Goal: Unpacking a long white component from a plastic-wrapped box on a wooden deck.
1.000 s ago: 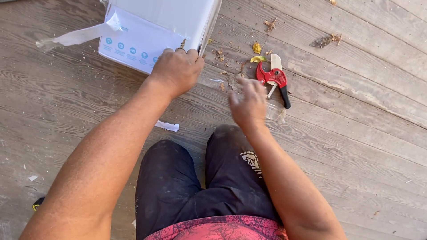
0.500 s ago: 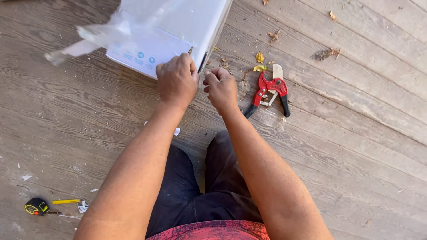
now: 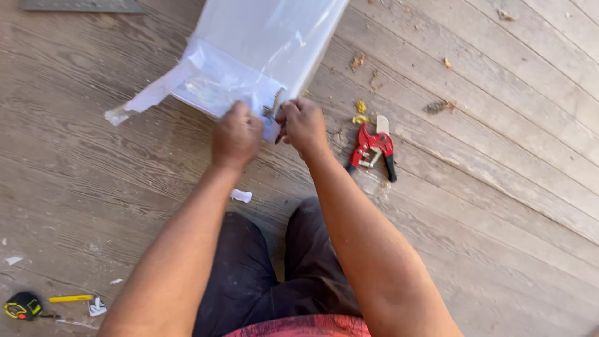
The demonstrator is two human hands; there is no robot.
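Head view: left hand (image 3: 236,135) and right hand (image 3: 304,125) side by side, both pinching clear plastic wrap at near corner of long white box (image 3: 262,43), long axis running away up-right.

The floor was a deck of weathered grey wooden boards (image 3: 499,206), running diagonally, with clear grain and narrow gaps between them. Strong sunlight fell on the wood. Small dry leaves (image 3: 438,107) lay scattered to the right of the grip, and a dark mat edge (image 3: 81,5) showed far up left.
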